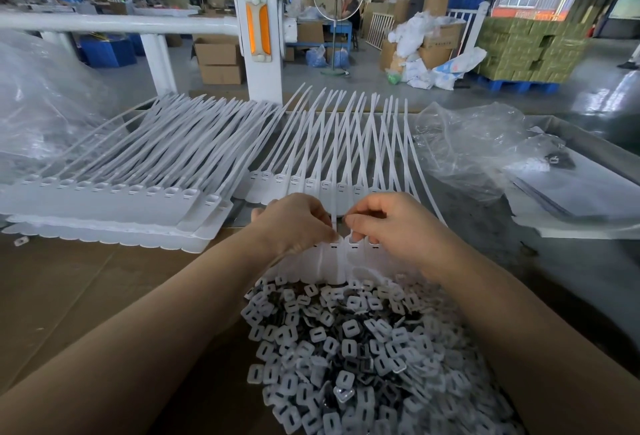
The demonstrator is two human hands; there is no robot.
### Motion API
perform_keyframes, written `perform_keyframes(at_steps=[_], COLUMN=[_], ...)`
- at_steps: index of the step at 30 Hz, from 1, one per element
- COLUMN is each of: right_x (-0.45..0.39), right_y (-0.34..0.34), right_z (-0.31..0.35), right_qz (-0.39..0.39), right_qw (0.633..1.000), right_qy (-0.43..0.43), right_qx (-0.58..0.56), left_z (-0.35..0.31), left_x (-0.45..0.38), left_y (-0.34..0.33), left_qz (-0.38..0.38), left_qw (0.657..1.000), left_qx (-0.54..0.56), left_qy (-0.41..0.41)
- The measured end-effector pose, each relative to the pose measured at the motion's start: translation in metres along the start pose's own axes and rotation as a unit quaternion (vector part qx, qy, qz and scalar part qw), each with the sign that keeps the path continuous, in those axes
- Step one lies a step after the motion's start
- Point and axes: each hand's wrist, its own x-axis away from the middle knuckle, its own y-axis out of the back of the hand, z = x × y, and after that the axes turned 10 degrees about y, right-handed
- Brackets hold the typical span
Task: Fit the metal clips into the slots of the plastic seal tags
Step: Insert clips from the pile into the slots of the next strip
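A strip of joined white plastic seal tags [334, 263] lies in front of me with its slotted heads just under my fingers and its long tails running away. My left hand [294, 223] has its fingers curled down onto the strip's left heads. My right hand [384, 220] pinches at a head to the right; a clip in its fingertips is too small to make out. A heap of small metal clips [349, 351], grey squares with a slot, lies near me between my forearms.
A stack of white tag strips [114, 199] sits at the left and another strip [311, 185] lies beyond my hands. Crumpled clear plastic bags [481, 147] lie at the right and far left. The brown cardboard work surface [86, 289] has one stray clip [20, 241].
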Motion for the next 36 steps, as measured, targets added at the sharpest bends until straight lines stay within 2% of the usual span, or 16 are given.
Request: perform_keyframes(at_steps=[3,7,13,21,30,36], right_x=[0.002,0.008,0.012,0.016,0.017,0.016], right_y=[0.002,0.002,0.001,0.006,0.002,0.003], right_z=[0.004,0.014,0.023,0.028,0.03,0.027], right_qz=[0.065,0.212,0.309,0.37,0.366,0.354], right_qw=[0.997,0.971,0.941,0.922,0.923,0.928], right_qy=[0.032,0.096,0.128,0.107,0.098,0.106], right_qx=[0.029,0.06,0.056,0.044,0.073,0.046], left_z=[0.002,0.002,0.005,0.006,0.009,0.011], left_x=[-0.001,-0.002,-0.004,-0.002,-0.001,0.003], left_y=[0.001,0.0,-0.001,0.0,0.005,0.009], left_qz=[0.011,0.009,-0.001,0.001,-0.004,-0.018], left_qw=[1.0,1.0,1.0,1.0,0.999,0.998], left_qx=[0.007,0.007,0.006,0.009,-0.024,-0.045], left_qy=[0.004,0.0,-0.006,-0.022,-0.033,-0.041])
